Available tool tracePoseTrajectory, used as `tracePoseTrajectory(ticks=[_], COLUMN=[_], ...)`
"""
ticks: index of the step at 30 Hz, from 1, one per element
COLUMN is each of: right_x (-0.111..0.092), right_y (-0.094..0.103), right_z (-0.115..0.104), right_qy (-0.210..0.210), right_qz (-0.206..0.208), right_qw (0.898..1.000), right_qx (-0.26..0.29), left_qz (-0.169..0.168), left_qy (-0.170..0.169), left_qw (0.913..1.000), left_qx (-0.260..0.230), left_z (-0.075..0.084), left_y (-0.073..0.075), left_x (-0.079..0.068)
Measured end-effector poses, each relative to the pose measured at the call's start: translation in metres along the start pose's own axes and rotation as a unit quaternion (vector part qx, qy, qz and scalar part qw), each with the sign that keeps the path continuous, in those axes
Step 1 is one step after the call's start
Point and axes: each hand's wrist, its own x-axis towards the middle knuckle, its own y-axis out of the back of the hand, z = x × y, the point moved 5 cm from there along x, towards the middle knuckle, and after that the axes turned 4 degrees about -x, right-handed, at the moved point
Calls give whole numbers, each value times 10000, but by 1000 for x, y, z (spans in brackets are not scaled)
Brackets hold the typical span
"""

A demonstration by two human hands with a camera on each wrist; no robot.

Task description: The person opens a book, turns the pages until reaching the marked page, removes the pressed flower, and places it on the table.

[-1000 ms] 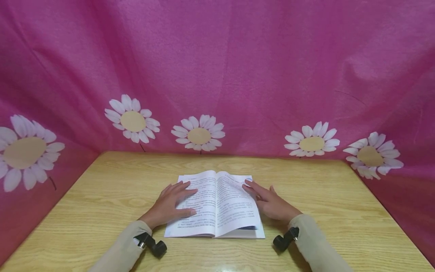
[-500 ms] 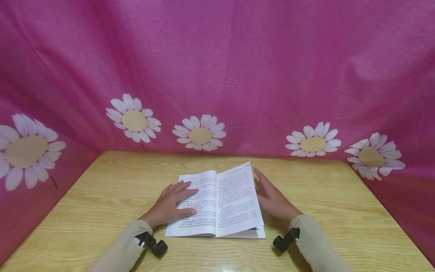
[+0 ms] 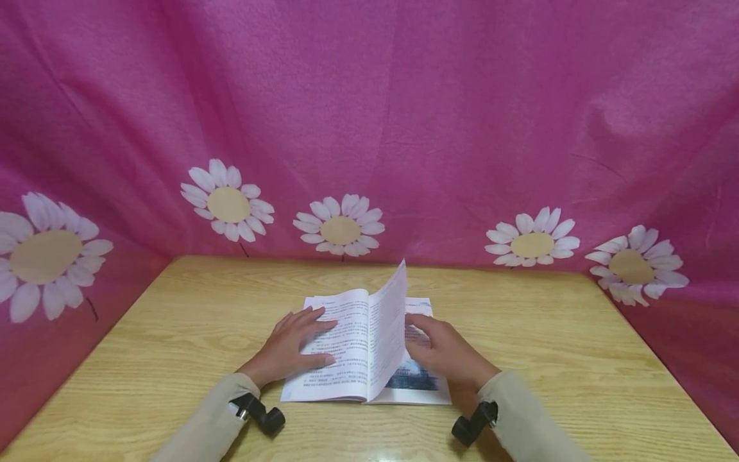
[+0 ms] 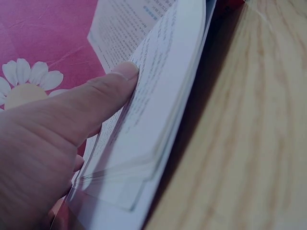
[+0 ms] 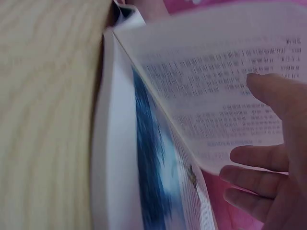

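A book (image 3: 340, 378) lies spread on the table, and one leaf (image 3: 388, 333) stands raised from its right half. My left hand (image 3: 291, 346) rests spread on the left-hand page; in the left wrist view the thumb (image 4: 108, 96) presses the printed paper. My right hand (image 3: 447, 350) is on the right side of the raised leaf. In the right wrist view its thumb (image 5: 273, 91) appears against the leaf's printed back, with loosely bent fingers (image 5: 254, 179) beside the leaf's edge. Beneath the leaf, a page with a dark blue picture (image 5: 151, 143) is exposed.
The wooden table (image 3: 190, 321) extends around the book on every side. A pink curtain (image 3: 439, 128) with white daisies hangs behind and along both sides. A small black device (image 3: 256, 414) is strapped at the left cuff, and another (image 3: 476, 423) at the right.
The right-hand leaf has risen from lying nearly flat to standing up, leaning leftward. My right hand has moved left behind it, over the book's right half. My left hand stays put.
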Motion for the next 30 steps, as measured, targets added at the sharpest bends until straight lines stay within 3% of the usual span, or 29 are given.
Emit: tracePoseTrajectory(ticks=[6, 14, 20, 26, 28, 30], right_x=[0, -1, -2, -4, -5, -5], right_y=[-12, -24, -29, -34, -36, -39], right_z=[-16, -27, -31, -34, -35, -34], right_qy=[205, 229, 519, 964, 976, 934], right_qz=[-247, -614, -664, -632, -703, -774], right_qw=[9988, 9976, 9960, 9926, 9920, 9919], right_qx=[-380, -209, -291, -378, -382, -386], left_qz=[-18, 10, 99, 386, 484, 538], left_qy=[48, 312, 563, 240, 329, 644], left_qw=[10000, 9993, 9980, 9989, 9979, 9936], left_qx=[-39, -192, -274, -114, -271, -753], left_z=[0, -3, -4, -2, -4, -7], left_y=[0, 0, 1, 2, 2, 1], left_x=[0, 0, -3, -1, 1, 2])
